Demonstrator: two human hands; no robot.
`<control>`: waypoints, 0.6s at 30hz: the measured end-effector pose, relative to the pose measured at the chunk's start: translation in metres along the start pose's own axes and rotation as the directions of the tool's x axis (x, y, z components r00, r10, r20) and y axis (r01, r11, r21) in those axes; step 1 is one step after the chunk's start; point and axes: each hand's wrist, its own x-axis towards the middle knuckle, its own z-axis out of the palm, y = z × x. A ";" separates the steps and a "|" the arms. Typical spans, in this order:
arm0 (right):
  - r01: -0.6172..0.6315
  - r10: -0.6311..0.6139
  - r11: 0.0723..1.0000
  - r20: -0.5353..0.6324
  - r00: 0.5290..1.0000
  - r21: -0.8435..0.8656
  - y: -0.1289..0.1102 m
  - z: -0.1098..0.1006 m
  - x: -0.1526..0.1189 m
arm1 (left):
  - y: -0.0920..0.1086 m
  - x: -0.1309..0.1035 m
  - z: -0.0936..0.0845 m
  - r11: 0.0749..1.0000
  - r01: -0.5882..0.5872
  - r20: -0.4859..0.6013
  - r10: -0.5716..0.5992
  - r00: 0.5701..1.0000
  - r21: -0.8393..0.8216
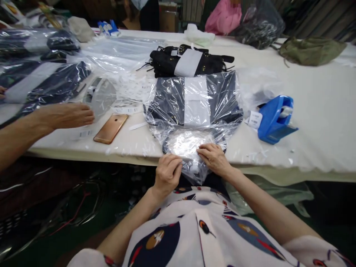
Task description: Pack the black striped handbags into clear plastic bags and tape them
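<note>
In front of me a clear plastic bag [169,100] holds a folded dark garment [169,89] with a white paper band [196,104] around its middle. Its near end hangs slightly over the table edge. My left hand [168,172] is closed at the left side of that end, fingertips pinched at the film. Over on the right side, my right hand [214,157] has its fingers curled together on the plastic. Just beyond the bag lies a bundle of black garments [164,61] with cords, also banded in white.
To the right stands a blue tape dispenser [274,118]; to the left, a gold phone [111,128] and another tape dispenser [97,92]. A co-worker's hand [69,115] reaches in from the left near bagged garments [55,81]. An olive cloth bag [313,51] lies at the back right.
</note>
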 end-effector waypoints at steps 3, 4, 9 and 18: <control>0.001 -0.001 1.000 -0.021 1.000 0.006 0.001 0.001 0.000 | 0.003 -0.025 -0.002 0.732 0.628 0.103 -0.626 0.773 -0.265; 0.003 -0.002 1.000 -0.027 1.000 0.007 0.002 0.002 0.000 | 0.004 -0.030 0.003 0.530 0.766 0.225 -0.748 0.624 -0.363; 0.032 -0.030 0.999 -0.059 0.998 0.030 0.002 0.001 -0.005 | 0.015 -0.025 0.041 -0.027 0.811 0.596 -0.692 0.407 -0.585; 0.096 -0.039 0.981 -0.316 0.948 0.167 -0.015 0.003 -0.070 | 0.032 -0.015 0.054 -0.207 0.762 0.610 -0.737 0.290 -0.613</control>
